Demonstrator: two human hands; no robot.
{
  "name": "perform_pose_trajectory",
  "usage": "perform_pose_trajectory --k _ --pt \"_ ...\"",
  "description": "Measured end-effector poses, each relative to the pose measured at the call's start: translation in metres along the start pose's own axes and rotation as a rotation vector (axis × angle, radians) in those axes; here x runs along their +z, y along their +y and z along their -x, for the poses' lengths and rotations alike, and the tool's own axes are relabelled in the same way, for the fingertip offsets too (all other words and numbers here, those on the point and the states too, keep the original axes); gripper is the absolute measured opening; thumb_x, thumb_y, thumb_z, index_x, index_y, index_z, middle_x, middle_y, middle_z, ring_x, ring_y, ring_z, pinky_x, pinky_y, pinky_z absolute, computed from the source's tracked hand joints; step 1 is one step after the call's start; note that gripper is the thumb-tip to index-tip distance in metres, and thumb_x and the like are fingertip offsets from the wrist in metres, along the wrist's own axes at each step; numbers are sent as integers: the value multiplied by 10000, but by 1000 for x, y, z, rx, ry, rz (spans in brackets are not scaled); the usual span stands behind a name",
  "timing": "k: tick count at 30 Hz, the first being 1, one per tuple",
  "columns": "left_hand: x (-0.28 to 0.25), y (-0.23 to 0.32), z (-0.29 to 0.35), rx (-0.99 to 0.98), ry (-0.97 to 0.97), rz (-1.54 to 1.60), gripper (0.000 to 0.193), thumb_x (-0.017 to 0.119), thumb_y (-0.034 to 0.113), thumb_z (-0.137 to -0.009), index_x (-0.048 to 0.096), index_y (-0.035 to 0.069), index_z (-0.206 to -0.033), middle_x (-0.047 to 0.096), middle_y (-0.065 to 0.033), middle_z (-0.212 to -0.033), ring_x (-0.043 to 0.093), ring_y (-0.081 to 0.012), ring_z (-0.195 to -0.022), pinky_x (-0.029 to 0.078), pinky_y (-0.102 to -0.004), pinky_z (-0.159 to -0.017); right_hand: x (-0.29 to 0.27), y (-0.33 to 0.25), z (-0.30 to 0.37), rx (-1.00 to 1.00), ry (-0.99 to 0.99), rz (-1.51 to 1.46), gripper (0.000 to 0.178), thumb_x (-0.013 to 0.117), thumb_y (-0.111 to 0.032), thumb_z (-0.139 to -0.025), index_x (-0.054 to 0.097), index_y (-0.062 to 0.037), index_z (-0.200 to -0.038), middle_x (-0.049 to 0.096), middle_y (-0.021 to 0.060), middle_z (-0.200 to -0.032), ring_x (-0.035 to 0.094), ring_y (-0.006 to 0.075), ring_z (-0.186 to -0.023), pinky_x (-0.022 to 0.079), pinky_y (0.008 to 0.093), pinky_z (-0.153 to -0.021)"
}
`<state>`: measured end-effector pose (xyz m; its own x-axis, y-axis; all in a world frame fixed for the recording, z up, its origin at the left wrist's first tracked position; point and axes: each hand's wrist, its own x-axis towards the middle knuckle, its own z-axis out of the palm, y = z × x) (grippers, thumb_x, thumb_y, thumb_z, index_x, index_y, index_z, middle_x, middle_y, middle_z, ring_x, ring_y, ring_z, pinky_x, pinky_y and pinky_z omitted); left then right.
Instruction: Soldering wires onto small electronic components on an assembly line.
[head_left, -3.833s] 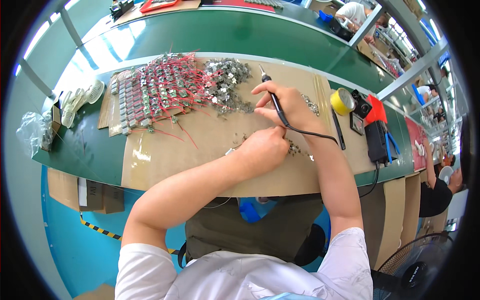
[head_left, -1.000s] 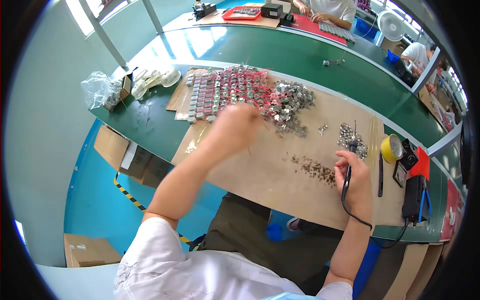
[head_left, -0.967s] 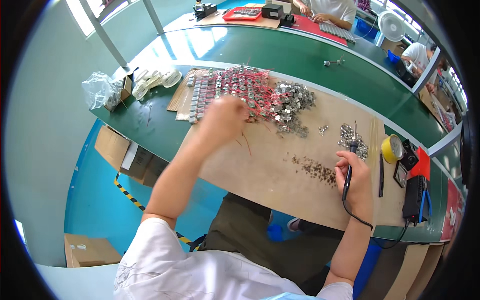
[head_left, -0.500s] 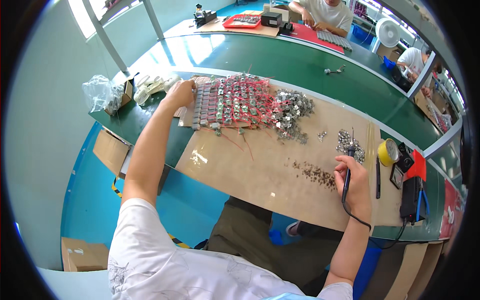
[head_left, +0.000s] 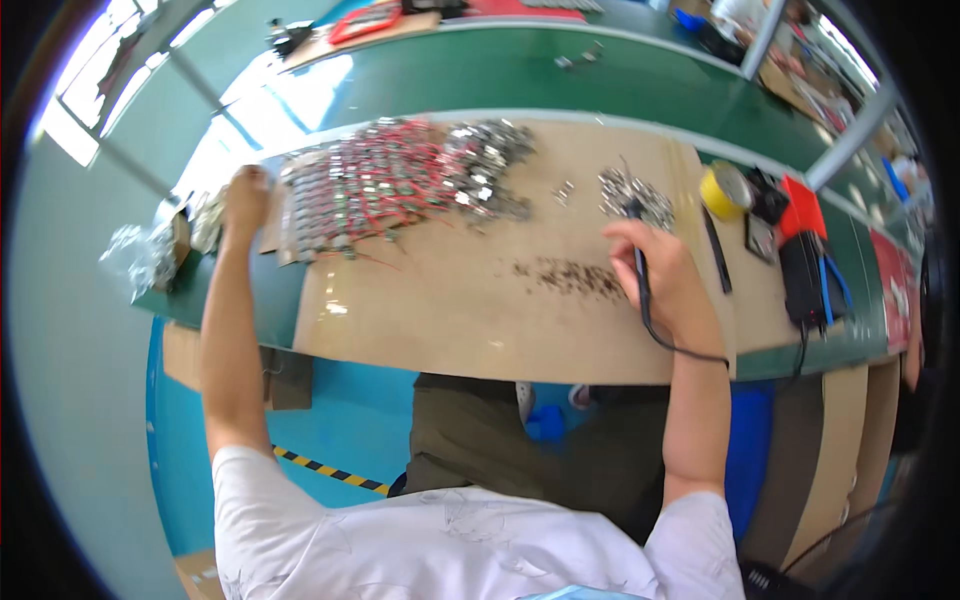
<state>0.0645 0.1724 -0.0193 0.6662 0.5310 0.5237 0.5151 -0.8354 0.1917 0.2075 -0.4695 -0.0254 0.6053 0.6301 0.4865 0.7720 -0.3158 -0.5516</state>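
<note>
My right hand point(head_left: 662, 272) is closed around a soldering iron point(head_left: 641, 276), its tip pointing away from me over a small pile of shiny metal parts point(head_left: 650, 203). At the far left, my left hand point(head_left: 246, 200) is beside the left end of a block of small boards in rows with red wires point(head_left: 365, 185). Motion smears its fingers, so whether it holds anything is unclear. A heap of silvery metal pieces point(head_left: 490, 165) adjoins the block on the right. Small dark brown bits point(head_left: 575, 278) lie scattered left of my right hand.
Brown sheeting point(head_left: 430, 320) covers the green bench. To the right are a yellow tape roll point(head_left: 725, 191), a black pen-like tool point(head_left: 717, 252), a red container point(head_left: 803, 208) and a black box point(head_left: 805, 280). A clear plastic bag point(head_left: 140, 262) lies at the left end.
The view has turned, so the bench sits further left and higher. My left hand has drawn away from the block's corner to the left. My right hand still grips the soldering iron.
</note>
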Motion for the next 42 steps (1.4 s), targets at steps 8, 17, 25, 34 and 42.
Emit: perform_pose_trajectory --k 8,17,25,34,42 --pt "-78 180 99 196 -242 561 261 659 42 -1002 702 71 -1258 727 -43 -1094 711 -119 -820 544 -269 -704 3 3 0 -3 29 -56 397 732 88 -835 689 -96 -1183 706 84 -846 706 221 -763 554 334 -685" --pt "-68 298 206 893 -658 491 272 750 139 -948 708 101 -1214 649 -127 -1164 705 -335 -835 588 -438 -712 9 -1 6 29 -14 -116 358 774 66 -824 711 -89 -1140 723 77 -862 690 188 -741 553 312 -666" --pt "-79 335 172 745 -647 731 336 804 182 -873 667 36 -1143 679 -133 -864 710 -318 -730 548 -419 -617 8 -4 2 -44 -58 -47 359 784 56 -810 712 -92 -1129 712 93 -848 707 263 -770 564 363 -695" --pt "-18 398 147 404 -686 964 131 716 101 -867 667 -21 -869 638 -44 -651 596 -104 -575 473 -291 -553 6 -16 2 -7 -65 -43 352 795 37 -821 712 -89 -1140 704 86 -847 672 239 -744 552 353 -687" --pt "0 384 161 101 -775 1156 221 730 163 -1003 626 -17 -928 634 -22 -676 580 -81 -585 464 -268 -544 4 -29 43 200 197 -122 399 591 -125 -1089 572 -57 -1482 792 92 -922 655 80 -657 523 241 -555"
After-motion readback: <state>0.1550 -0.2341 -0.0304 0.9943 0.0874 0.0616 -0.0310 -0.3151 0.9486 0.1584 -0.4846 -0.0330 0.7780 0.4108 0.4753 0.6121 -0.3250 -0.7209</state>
